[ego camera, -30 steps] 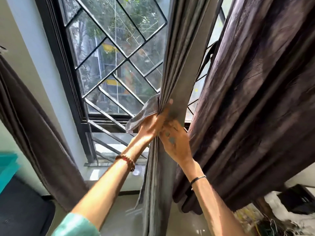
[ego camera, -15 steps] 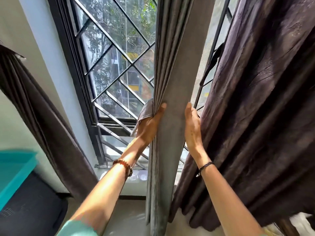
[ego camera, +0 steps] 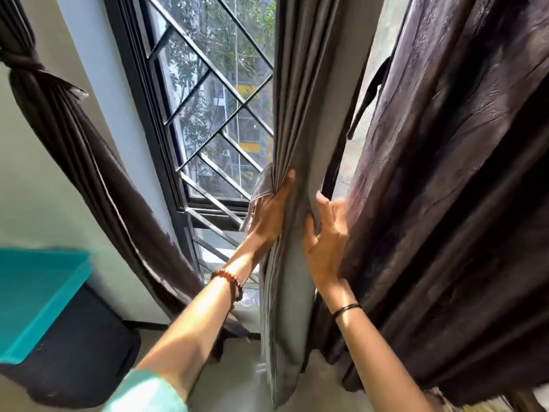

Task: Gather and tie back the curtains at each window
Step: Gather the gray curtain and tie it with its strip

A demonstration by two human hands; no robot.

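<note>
Grey curtain [ego camera: 297,114]: one pleated panel, hanging full length at the middle of the window, between the glass and the person; its lower end reaches near the floor [ego camera: 225,379].

Left hand [ego camera: 269,215]: grips the panel's left-hand folds at about sill level, thumb laid over the front, fingers wrapped behind. A loose flap of the grey cloth sticks out just above the knuckles. Beaded bracelet [ego camera: 230,282] on the wrist; teal sleeve [ego camera: 145,394] at the bottom edge of the view.

Right hand [ego camera: 326,242]: at the panel's right edge, a little lower than the left hand, pinching a fold of the grey cloth between thumb and forefinger; the other fingers spread toward the dark cloth beside it. Thin black band [ego camera: 346,309] on the wrist.

Dark brown curtain [ego camera: 460,203]: wide, creased, hanging loose on the right, just beside the grey panel and touching the right hand's back.

Second dark curtain [ego camera: 74,150]: on the left, well apart from the hands, gathered and bound near the top by a knotted tie [ego camera: 26,66]; below it the cloth sweeps diagonally toward the window's base.

Window grille [ego camera: 214,93]: black bars in a diamond pattern, set in a black frame [ego camera: 139,114]; trees and buildings show beyond.

Teal box [ego camera: 38,292]: lower left, resting on a black object [ego camera: 80,352] whose kind cannot be told.
</note>
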